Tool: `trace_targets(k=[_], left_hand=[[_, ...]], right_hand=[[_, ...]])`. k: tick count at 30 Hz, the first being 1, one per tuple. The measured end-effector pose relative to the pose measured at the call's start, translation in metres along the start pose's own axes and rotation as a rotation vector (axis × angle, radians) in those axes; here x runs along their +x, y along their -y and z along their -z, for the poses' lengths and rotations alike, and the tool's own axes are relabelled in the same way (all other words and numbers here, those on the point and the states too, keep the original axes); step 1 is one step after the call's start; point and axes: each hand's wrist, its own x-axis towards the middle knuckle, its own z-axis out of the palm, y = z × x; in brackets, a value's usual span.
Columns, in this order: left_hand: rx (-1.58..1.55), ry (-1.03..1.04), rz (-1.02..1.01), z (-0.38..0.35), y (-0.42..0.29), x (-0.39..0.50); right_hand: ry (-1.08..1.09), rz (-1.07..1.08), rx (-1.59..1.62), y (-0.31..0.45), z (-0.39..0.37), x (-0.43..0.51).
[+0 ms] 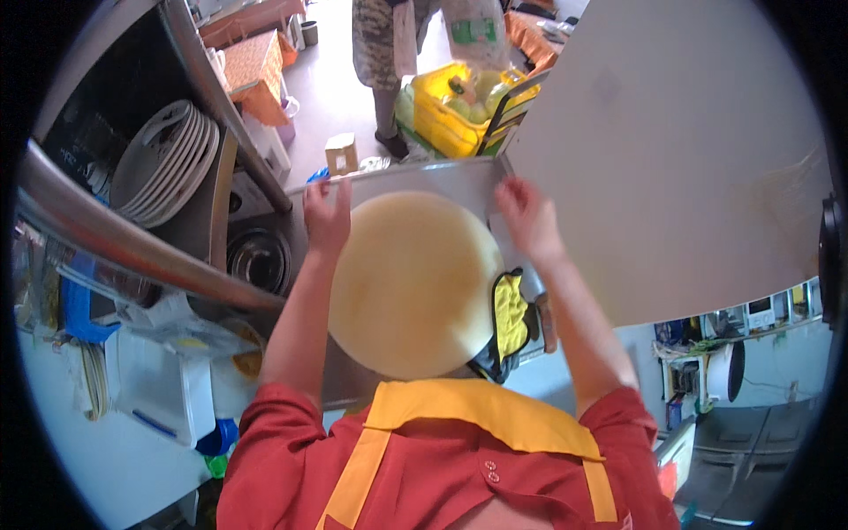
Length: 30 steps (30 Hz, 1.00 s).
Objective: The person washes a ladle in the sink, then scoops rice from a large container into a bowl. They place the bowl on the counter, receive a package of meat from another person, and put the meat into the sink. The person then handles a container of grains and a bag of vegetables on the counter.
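Note:
A round, pale cutting board (414,285) lies on the metal counter (430,173) in front of me. My left hand (326,215) is raised at the board's upper left edge, fingers apart and holding nothing that I can see. Beyond the board's upper right edge is my right hand (530,215), blurred, its fingers curled; whether it holds anything is unclear. A yellow and black glove (510,321) lies against the board's right side. Beside the glove is a brown handle (547,323), probably a knife's, partly hidden near my right forearm.
Stacked white plates (172,165) stand on a shelf at left, above dark round bowls (258,260). A small cardboard box (341,154) sits past the counter's far edge. Beyond, a person (384,59) stands by a yellow crate (450,126) of round produce. A large pale panel (676,159) bounds the right.

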Motion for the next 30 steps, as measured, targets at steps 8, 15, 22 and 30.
trace_targets(k=[8, 15, 22, 30], left_hand=[[-0.278, 0.496, 0.051, 0.037, -0.038, -0.061], [-0.124, 0.322, 0.436, 0.072, -0.011, -0.089], [-0.680, 0.081, 0.785, 0.084, -0.001, -0.050], [-0.632, 0.709, 0.437, 0.004, 0.003, -0.075]], right_hand=[[0.952, 0.143, -0.023, 0.048, -0.019, -0.016], [0.571, -0.167, -0.097, -0.056, -0.054, -0.034], [-0.044, -0.569, 0.454, -0.111, -0.023, -0.028], [0.274, -0.359, 0.784, -0.039, -0.056, -0.048]])
